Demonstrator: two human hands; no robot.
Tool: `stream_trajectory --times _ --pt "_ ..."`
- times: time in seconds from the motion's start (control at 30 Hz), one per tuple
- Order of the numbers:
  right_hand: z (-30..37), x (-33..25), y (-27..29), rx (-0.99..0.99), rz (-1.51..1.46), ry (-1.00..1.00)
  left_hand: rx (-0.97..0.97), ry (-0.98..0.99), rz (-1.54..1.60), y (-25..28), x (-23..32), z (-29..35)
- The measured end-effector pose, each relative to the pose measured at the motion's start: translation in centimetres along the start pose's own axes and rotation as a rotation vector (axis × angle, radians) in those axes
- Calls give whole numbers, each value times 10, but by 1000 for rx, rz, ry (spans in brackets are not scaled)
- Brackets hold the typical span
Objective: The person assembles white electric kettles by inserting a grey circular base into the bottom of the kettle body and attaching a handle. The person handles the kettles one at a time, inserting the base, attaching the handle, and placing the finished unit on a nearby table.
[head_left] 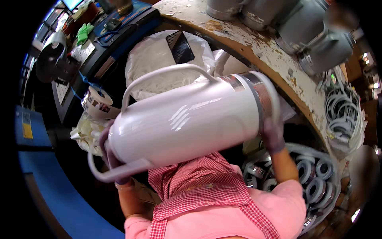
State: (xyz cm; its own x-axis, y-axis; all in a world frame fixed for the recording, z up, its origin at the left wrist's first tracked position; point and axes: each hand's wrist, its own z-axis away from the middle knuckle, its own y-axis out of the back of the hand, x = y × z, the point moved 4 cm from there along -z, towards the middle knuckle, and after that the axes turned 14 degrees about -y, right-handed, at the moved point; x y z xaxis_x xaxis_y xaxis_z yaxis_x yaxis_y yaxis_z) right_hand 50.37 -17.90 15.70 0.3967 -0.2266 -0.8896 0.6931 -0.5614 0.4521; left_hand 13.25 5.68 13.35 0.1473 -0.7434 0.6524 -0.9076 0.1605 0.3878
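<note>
In the middle, before the checked apron (199, 191), a big white flask (187, 123) is held sideways in the air. The gloved left hand (112, 160) grasps its left end; the gloved right hand (273, 135) grasps the right end. At near right is a clear bag (336, 171) with grey rings (323, 188).

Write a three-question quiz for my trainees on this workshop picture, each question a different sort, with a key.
1. Short answer: how many hands hold the white jug?
2. True or false: the jug is being held upright.
3. Fill in the blank: the clear bag at the lower right of the picture holds grey ____.

Key:
1. Two: the left hand at the jug's left end, the right hand at its right end.
2. False; it is tipped over on its side.
3. rings
</note>
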Motion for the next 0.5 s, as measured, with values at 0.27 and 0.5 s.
stream_trajectory --times 0.27,0.5 --pt "-24 -40 -14 -320 78 547 69 660 567 86 -86 7" --pt "-74 21 -63 281 -169 251 123 -514 -134 10 49 -47"
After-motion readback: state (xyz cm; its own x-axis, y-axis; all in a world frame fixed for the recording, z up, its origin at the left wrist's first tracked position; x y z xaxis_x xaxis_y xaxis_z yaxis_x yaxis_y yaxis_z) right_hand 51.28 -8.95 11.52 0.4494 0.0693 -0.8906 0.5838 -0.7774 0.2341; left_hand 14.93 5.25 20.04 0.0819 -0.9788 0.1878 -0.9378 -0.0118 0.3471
